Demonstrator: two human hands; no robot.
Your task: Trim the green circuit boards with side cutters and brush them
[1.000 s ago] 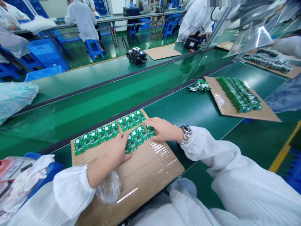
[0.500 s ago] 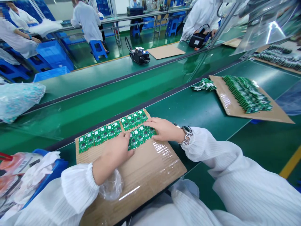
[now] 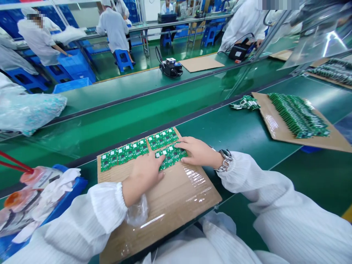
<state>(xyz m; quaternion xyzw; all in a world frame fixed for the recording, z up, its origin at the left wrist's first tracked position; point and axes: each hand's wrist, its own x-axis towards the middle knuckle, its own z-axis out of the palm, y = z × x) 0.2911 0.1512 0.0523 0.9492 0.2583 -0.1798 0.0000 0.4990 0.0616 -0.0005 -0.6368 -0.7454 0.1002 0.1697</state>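
Head view | circuit board strip [image 3: 173, 155] on cardboard sheet [image 3: 176, 200], near its far edge | left hand [image 3: 146, 170] and right hand [image 3: 201, 152] grasp opposite ends, thumbs nearer | likely light, stiff, fragile; best held by edges, sparing mounted parts

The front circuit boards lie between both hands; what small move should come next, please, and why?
Perhaps nudge the front circuit boards slightly toward the back boards: the left hand and right hand touch opposite ends, and cardboard seems to show in between.
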